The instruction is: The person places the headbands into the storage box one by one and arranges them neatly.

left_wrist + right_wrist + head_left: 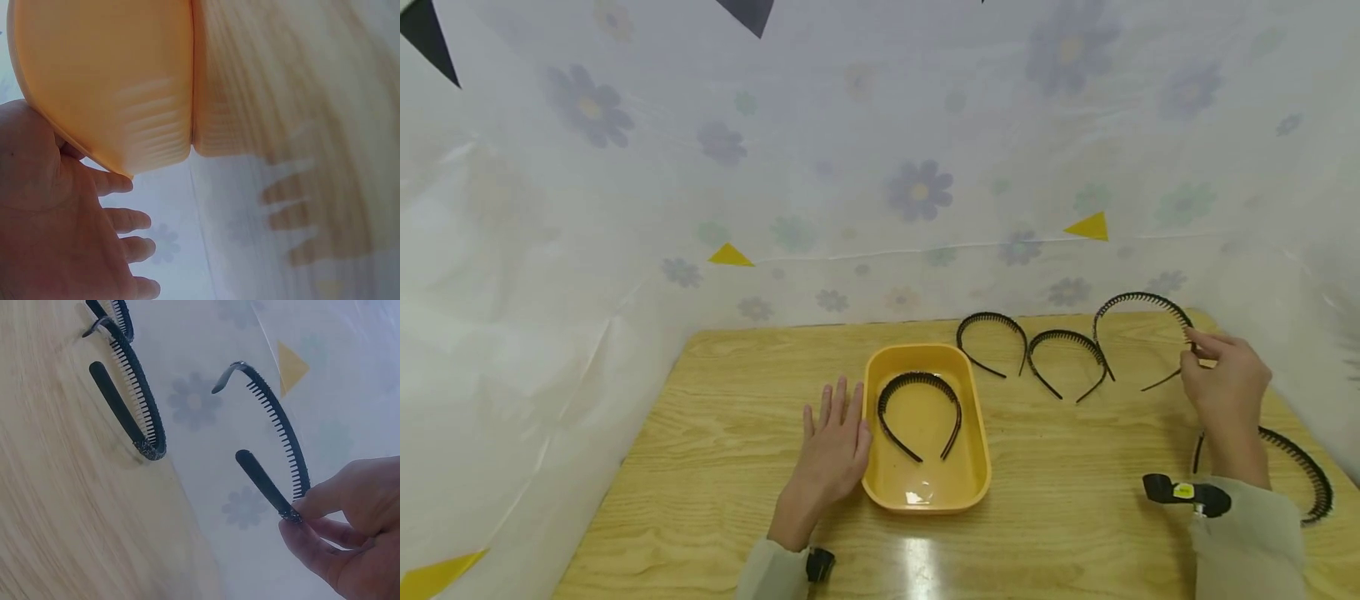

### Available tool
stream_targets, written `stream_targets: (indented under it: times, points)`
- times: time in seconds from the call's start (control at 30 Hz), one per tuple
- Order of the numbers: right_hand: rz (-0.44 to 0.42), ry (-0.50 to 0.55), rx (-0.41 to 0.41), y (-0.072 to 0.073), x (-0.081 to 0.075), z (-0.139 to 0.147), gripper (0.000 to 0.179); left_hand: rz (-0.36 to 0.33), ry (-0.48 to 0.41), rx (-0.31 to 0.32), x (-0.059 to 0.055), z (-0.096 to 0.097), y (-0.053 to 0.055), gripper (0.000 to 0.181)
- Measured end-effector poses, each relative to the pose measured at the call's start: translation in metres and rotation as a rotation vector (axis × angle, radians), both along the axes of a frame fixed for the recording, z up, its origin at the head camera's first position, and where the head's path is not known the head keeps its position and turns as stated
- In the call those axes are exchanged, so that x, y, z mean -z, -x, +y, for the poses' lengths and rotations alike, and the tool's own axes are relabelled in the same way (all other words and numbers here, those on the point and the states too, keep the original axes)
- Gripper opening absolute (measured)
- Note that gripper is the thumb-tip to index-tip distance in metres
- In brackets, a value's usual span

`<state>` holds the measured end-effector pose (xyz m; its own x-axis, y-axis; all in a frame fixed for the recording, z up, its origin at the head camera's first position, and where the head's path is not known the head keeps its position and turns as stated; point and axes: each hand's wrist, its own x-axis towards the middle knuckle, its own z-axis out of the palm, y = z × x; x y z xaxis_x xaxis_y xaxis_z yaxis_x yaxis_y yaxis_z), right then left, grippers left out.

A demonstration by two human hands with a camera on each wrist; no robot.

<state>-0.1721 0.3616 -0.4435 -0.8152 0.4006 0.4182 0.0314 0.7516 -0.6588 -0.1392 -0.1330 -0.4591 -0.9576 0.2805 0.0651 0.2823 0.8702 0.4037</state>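
Between thumb and fingers my right hand [1228, 379] pinches one side of a black toothed headband [1142, 296], raised off the table at the back right. The right wrist view shows this headband [287, 440] with its teeth facing inward and both ends free. My left hand [829, 454] lies with straight fingers along the left side of a yellow plastic tray [874, 492], touching its wall. Inside the tray rests another black headband [921, 379]. In the left wrist view the thumb side of the left hand [62, 212] meets the tray's rim [75, 140].
Two more black headbands, one [990, 317] behind the tray's right corner and one [1063, 335] beside it, lie on the wooden table [700, 500]. Another headband [1311, 475] lies near the right edge, partly behind the right forearm. A flowered plastic sheet [850, 208] hangs behind the table.
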Motion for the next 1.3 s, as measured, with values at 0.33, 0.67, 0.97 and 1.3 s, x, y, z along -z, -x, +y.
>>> stream_targets:
  times: [0.33,0.67,0.97,1.3]
  points:
    - [0.069,-0.029,0.000,-0.001,-0.010,-0.014,0.036,0.002,0.002,0.002,0.000,0.000,0.000,0.057]
    - [0.081,-0.030,-0.061,0.006,-0.009,-0.029,0.036,0.031,0.014,0.006,0.001,0.001,0.000,0.057]
    - [0.051,-0.033,-0.075,0.009,-0.009,-0.040,0.035,0.048,0.055,0.009,-0.001,0.001,0.000,0.057]
    - [0.182,-0.060,-0.119,0.015,-0.009,-0.060,0.028,0.048,0.041,0.011,-0.001,0.001,0.000,0.057]
